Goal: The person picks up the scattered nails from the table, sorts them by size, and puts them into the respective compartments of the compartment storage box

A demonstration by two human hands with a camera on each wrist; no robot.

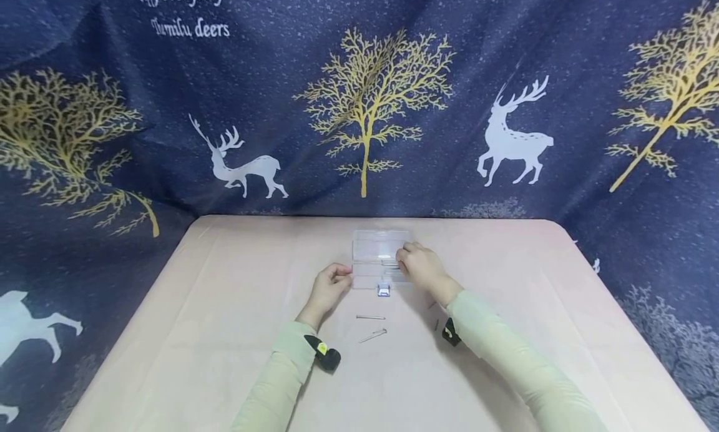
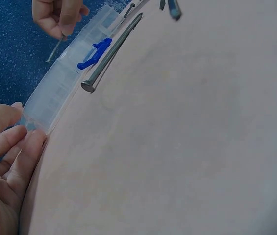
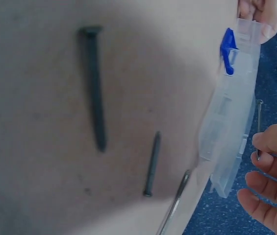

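A clear plastic box (image 1: 366,276) lies with its lid (image 1: 382,243) raised at the back and a blue latch (image 1: 384,289) on its front. With thumb and fingers, my left hand (image 1: 327,289) pinches the box's left end. Over the right part of the box, my right hand (image 1: 424,266) pinches a thin metal nail (image 3: 260,117) between thumb and finger; the other fingers are loosely bent. In the left wrist view that nail's free end sticks out below the fingertips. How many nails lie inside the box I cannot tell.
Two nails lie on the pink-covered table before the box, one straight across (image 1: 371,318) and one slanted (image 1: 373,336). Nearer the right arm are a thick dark nail (image 3: 95,90) and a smaller nail (image 3: 153,164). A dark blue printed cloth (image 1: 314,188) hangs behind the table.
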